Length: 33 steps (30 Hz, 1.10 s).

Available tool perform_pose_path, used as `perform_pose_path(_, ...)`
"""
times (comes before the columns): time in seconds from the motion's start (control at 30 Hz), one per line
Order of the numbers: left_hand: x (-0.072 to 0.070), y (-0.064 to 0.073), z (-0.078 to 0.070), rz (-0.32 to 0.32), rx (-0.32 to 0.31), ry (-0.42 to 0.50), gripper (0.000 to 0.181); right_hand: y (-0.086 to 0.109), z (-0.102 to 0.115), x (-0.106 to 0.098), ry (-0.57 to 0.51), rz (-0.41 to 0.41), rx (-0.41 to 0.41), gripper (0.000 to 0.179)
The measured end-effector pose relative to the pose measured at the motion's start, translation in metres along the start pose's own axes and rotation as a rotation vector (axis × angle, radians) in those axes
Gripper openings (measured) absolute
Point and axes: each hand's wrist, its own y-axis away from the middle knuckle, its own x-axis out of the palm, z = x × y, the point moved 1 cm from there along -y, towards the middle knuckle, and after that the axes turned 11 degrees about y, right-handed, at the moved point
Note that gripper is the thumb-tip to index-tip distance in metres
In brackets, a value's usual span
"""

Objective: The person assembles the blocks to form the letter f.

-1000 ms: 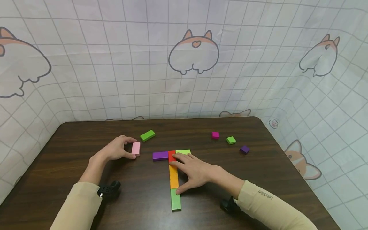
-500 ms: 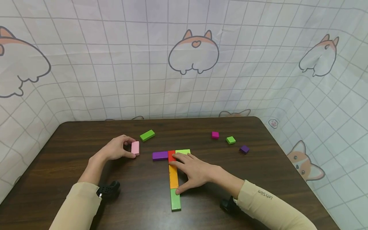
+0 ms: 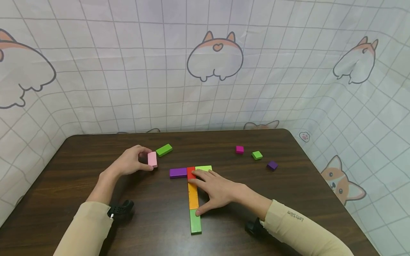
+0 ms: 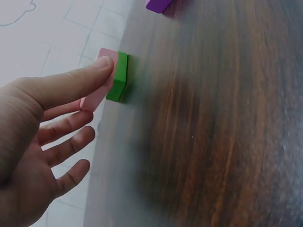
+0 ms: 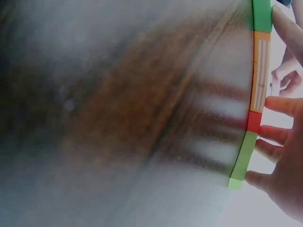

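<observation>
My left hand [image 3: 129,162] pinches a pink rectangular block [image 3: 152,160] between thumb and fingers, as the left wrist view also shows. The block is right beside a green block [image 3: 164,150] and overlaps it in the left wrist view. My right hand [image 3: 219,190] rests with spread fingers along a T-shaped arrangement of blocks. A purple block [image 3: 178,173] forms its left arm, a red block [image 3: 190,172] the centre, and a light green block [image 3: 205,168] the right arm, partly under the fingers. An orange block [image 3: 193,196] and a green block [image 3: 195,224] make the stem.
At the back right of the dark wooden table [image 3: 307,199] lie a magenta block [image 3: 239,149], a small green block [image 3: 257,155] and a dark purple block [image 3: 272,165]. A white grid-patterned cloth [image 3: 153,89] with dog drawings hangs behind and beside the table.
My left hand and the pink block have shifted slightly away and to the right, up to the green block. The right hand and the T-shaped arrangement stay in place.
</observation>
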Motion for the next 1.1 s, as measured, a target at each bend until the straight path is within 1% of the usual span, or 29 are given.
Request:
perform_pose_path(0.2, 0.004, -0.005, -0.01, -0.032, 0.025, 0.017, 0.065, 0.0, 0.0, 0.001, -0.001, -0.002, -0.002, 0.104)
perform_pose_path(0.43, 0.01, -0.011, -0.016, -0.079, 0.068, 0.013, 0.065, 0.0, 0.0, 0.001, -0.004, -0.008, -0.005, 0.104)
perform_pose_path(0.67, 0.017, -0.018, -0.024, -0.093, 0.127, 0.001, 0.065, 0.0, 0.001, 0.0, -0.011, -0.011, 0.0, 0.103)
perform_pose_path(0.9, 0.027, -0.027, -0.026, -0.082, 0.138, -0.006, 0.065, -0.003, 0.001, 0.0, -0.009, -0.017, 0.001, 0.103)
perform_pose_path(1.1, 0.034, -0.034, -0.032, -0.081, 0.148, -0.014, 0.064, -0.006, -0.001, -0.001, -0.01, -0.017, 0.002, 0.104)
